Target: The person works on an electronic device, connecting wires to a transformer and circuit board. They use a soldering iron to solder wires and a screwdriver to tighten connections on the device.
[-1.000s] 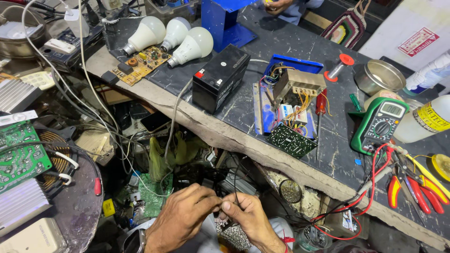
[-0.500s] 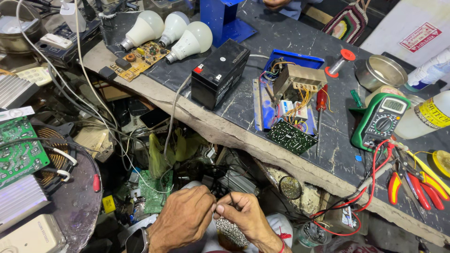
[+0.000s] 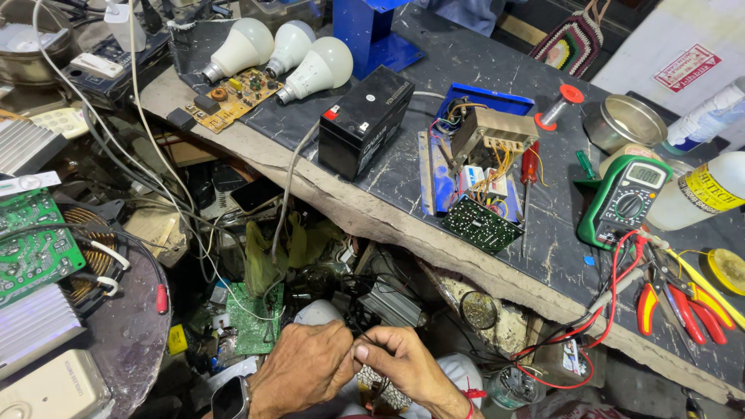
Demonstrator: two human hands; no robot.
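Note:
My left hand and my right hand meet low in the view, below the workbench edge. Their fingertips pinch a thin dark wire between them. The wire runs up into a tangle of cables under the bench. What the wire ends in is hidden by my fingers. A dark watch is on my left wrist and a red thread on my right wrist.
On the bench sit three white bulbs, a brown circuit board, a black battery, an open blue power unit with transformer, a green multimeter, red-handled pliers and a metal bowl. Green boards lie left.
Both hands have stayed together on the wire and shifted slightly right and down; the view has drifted a little.

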